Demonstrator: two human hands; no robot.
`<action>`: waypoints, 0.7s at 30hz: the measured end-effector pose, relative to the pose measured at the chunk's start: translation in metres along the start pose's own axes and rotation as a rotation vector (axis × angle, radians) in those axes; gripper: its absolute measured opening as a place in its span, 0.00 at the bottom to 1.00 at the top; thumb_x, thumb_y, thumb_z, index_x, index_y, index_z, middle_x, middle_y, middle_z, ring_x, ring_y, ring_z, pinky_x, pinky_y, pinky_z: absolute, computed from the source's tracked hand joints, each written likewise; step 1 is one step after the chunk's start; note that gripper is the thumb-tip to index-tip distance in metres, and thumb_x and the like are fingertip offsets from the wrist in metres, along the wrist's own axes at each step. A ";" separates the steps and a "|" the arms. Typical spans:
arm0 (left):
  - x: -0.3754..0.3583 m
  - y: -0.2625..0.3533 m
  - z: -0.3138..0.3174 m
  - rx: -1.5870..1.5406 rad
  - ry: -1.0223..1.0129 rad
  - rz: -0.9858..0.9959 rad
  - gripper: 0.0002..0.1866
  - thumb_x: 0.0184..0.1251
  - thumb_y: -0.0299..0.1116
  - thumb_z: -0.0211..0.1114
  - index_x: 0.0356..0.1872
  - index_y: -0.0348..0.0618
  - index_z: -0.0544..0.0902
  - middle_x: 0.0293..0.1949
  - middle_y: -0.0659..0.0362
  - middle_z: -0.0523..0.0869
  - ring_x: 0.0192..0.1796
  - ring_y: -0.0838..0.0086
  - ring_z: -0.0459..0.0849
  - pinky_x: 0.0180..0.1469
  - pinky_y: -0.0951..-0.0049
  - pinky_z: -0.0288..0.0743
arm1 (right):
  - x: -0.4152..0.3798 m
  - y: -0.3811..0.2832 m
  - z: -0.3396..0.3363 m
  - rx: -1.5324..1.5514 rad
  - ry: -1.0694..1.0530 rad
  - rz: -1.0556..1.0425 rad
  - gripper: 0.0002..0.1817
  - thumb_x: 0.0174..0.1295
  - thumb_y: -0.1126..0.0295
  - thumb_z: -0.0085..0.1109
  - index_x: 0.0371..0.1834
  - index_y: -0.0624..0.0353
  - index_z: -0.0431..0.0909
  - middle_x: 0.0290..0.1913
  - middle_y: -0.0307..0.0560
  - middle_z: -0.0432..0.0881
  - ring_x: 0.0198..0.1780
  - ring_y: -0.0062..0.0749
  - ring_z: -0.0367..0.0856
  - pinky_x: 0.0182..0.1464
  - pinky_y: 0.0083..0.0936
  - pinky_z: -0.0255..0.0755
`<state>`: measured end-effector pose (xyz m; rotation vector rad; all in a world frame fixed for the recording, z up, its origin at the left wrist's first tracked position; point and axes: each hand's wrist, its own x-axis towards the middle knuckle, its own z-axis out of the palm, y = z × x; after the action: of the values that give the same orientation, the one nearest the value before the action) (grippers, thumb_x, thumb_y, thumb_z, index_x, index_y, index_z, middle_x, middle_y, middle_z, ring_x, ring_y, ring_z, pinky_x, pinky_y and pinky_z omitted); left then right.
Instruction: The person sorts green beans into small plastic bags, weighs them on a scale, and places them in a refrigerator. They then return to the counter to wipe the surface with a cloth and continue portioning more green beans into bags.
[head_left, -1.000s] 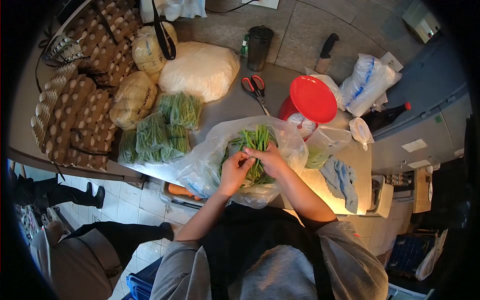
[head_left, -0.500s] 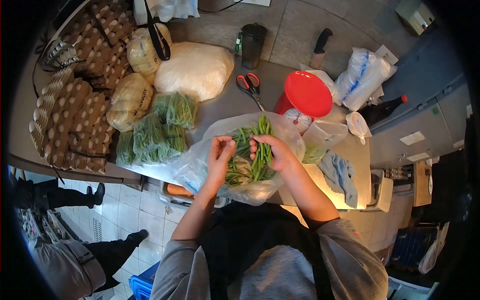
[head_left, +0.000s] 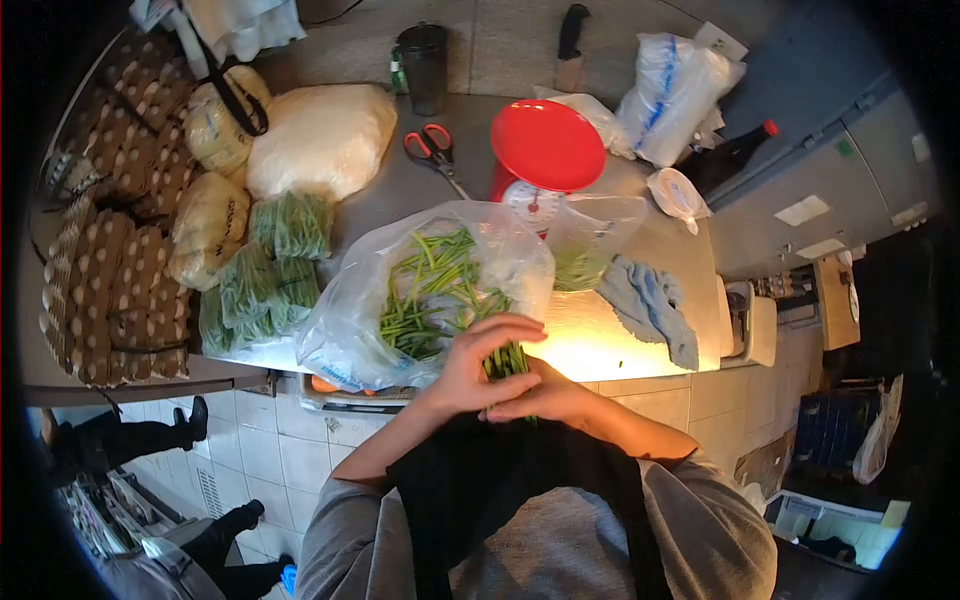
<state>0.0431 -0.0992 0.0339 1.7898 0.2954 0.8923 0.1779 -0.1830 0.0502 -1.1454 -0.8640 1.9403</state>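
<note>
A bunch of green beans (head_left: 507, 362) is held upright between my two hands, close to my apron. My left hand (head_left: 470, 362) curves round its left side, with the fingers over the upper part. My right hand (head_left: 555, 395) grips the bunch low on the right, its fingers partly hidden. Just beyond my hands, a large clear plastic bag (head_left: 340, 320) lies spread at the table edge, with many loose green beans (head_left: 432, 290) in its mouth.
Behind the bag stands a red kitchen scale (head_left: 548, 145), with scissors (head_left: 432, 150) to its left. Bagged greens (head_left: 250, 280) and egg trays (head_left: 120, 290) are on the left. A blue cloth (head_left: 650, 308) lies right. A knife (head_left: 570, 45) is at the back.
My hands have drawn the beans out of the bag toward my body. My left hand, formerly apart at the bag, now closes round the bunch. The view has shifted to the right.
</note>
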 end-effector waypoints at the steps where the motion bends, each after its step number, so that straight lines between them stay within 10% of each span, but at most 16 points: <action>1: -0.002 0.002 0.009 -0.017 -0.019 -0.017 0.20 0.46 0.31 0.69 0.44 0.38 0.80 0.47 0.52 0.81 0.50 0.63 0.79 0.51 0.67 0.72 | -0.005 0.010 -0.006 -0.057 0.020 -0.075 0.26 0.43 0.72 0.71 0.47 0.61 0.73 0.43 0.43 0.79 0.47 0.25 0.77 0.48 0.24 0.72; 12: 0.063 0.005 0.065 0.159 0.097 0.102 0.22 0.57 0.35 0.62 0.53 0.39 0.76 0.53 0.48 0.75 0.56 0.60 0.75 0.59 0.63 0.65 | -0.051 -0.004 -0.072 -0.020 -0.109 0.059 0.20 0.49 0.73 0.67 0.45 0.62 0.73 0.39 0.45 0.81 0.43 0.29 0.80 0.46 0.24 0.74; 14: 0.090 -0.007 0.066 0.433 0.327 -0.021 0.21 0.62 0.40 0.57 0.54 0.41 0.75 0.55 0.47 0.72 0.56 0.56 0.73 0.59 0.61 0.63 | -0.057 -0.012 -0.079 0.009 -0.103 0.045 0.18 0.50 0.76 0.66 0.44 0.61 0.74 0.38 0.46 0.81 0.41 0.29 0.80 0.45 0.24 0.74; 21: 0.147 -0.031 0.055 0.797 0.191 -0.603 0.17 0.62 0.44 0.58 0.44 0.45 0.82 0.42 0.46 0.80 0.44 0.55 0.80 0.46 0.56 0.71 | -0.049 -0.062 -0.141 0.262 0.071 -0.135 0.15 0.49 0.77 0.65 0.41 0.63 0.75 0.35 0.47 0.80 0.35 0.33 0.81 0.38 0.27 0.76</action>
<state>0.1891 -0.0397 0.0612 2.1185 1.3874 0.5233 0.3380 -0.1645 0.0679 -0.9697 -0.6120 1.8275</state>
